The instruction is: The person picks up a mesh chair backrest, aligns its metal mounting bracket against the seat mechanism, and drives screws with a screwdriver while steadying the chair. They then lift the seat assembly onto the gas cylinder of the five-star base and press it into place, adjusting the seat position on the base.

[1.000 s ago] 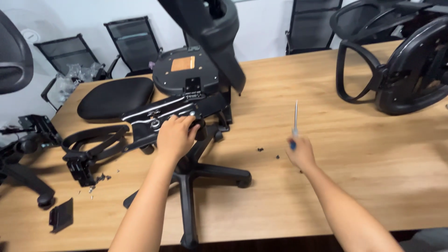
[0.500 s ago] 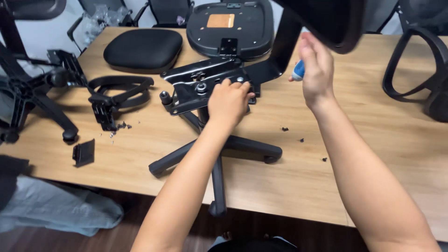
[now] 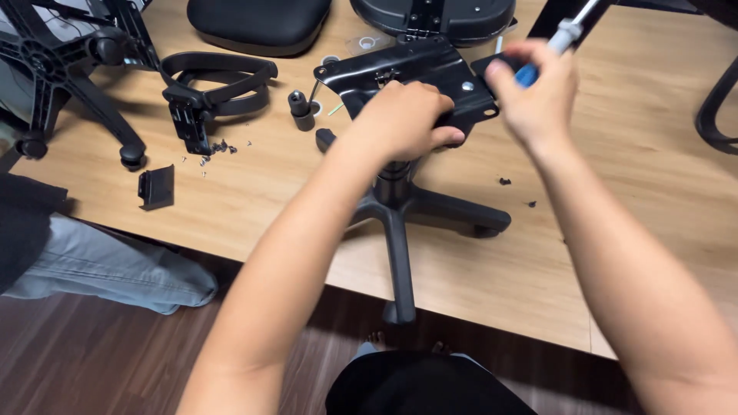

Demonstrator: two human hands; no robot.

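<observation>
My left hand (image 3: pixel 403 119) grips the front edge of a black metal chair mechanism plate (image 3: pixel 407 73), which sits on top of a black star-shaped chair base (image 3: pixel 403 219) lying on the wooden table (image 3: pixel 254 200). My right hand (image 3: pixel 534 96) is closed around a screwdriver with a blue handle (image 3: pixel 565 31), held at the plate's right end with the shaft pointing up and away. A few small black screws (image 3: pixel 515 192) lie on the table to the right of the base.
Black armrests (image 3: pixel 211 88) lie at the left with loose screws (image 3: pixel 215 150) and a small black clip (image 3: pixel 156 187). A seat cushion (image 3: pixel 257 23) and a seat shell (image 3: pixel 450 15) sit behind. Another chair base (image 3: pixel 69 69) is far left. Another person's jeans-clad leg (image 3: pixel 100 265) is at lower left.
The view has dropped closer over the table. My right hand has brought the screwdriver down beside the plate's right end. My left hand stays on the mechanism plate.
</observation>
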